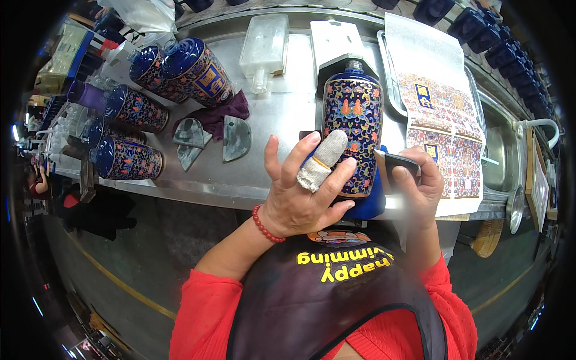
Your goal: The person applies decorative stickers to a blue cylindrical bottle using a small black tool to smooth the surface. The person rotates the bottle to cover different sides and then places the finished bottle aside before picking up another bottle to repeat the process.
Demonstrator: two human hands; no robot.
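Observation:
A dark blue bottle (353,114) with a dense multicoloured flower pattern lies before me, its neck pointing away. My left hand (294,207) is spread over its lower left side, fingers apart. A grey-white cloth finger cover (327,157) sits on one of its fingers, against the bottle. To the bottle's right, my right hand (425,189) pinches a thin dark flat scraper (401,162) between thumb and fingers; the scraper's edge is close to the bottle's side, and I cannot tell whether it touches. Blue material (369,207) shows beneath the bottle's near end.
Several similar patterned bottles (204,72) stand at the left, by a purple cloth (231,114) and dark green flat pieces (237,139). A clear empty bottle (264,51) lies at the back. Printed pattern sheets (441,99) cover a tray at the right, beside a sink (497,156).

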